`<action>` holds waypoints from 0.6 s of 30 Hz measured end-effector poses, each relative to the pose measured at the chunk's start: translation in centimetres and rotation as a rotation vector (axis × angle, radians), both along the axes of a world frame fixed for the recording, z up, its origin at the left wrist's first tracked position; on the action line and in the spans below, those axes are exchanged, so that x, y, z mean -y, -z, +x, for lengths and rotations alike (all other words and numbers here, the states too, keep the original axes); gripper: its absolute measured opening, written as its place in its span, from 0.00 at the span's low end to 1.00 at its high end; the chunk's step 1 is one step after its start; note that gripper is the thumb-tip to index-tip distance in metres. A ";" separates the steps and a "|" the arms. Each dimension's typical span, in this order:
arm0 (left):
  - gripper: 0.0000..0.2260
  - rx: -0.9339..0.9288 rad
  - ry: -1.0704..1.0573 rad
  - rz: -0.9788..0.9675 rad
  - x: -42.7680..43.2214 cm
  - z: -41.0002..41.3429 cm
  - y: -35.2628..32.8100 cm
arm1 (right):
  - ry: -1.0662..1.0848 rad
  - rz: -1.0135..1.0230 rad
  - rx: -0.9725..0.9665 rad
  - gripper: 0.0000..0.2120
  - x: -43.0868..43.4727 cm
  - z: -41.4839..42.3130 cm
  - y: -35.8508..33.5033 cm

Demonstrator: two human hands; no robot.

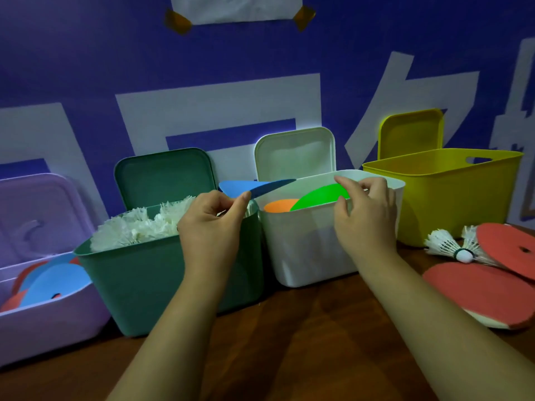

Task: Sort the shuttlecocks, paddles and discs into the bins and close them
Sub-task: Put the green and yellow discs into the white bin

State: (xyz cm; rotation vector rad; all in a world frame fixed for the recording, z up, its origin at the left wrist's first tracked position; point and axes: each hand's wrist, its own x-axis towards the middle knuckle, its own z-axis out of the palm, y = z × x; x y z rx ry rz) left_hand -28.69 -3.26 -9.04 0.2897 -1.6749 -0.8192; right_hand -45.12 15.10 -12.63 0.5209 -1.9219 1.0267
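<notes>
Head view. The left hand, forearm reaching forward, holds a blue disc by its near edge in a thumb-and-forefinger grip, over the green bin's right rim. The right hand's grip pinches a green disc leaning inside the white bin. The discs look thin, light and flexible, so edge pinches should suffice.

Lilac, green, white, yellow bins; blue disc.
</notes>
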 end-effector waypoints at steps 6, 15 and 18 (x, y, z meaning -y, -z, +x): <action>0.16 0.016 -0.029 -0.070 -0.9 0.6 -0.4 | -0.199 -0.011 -0.060 0.11 1.2 3.4 1.3; 0.15 -0.014 -0.185 -0.257 1.5 8.3 -3.6 | -0.695 0.076 0.120 0.10 6.0 13.0 -0.4; 0.16 -0.031 -0.350 -0.295 4.6 12.8 -4.1 | -0.839 0.198 0.239 0.10 8.3 16.5 -0.4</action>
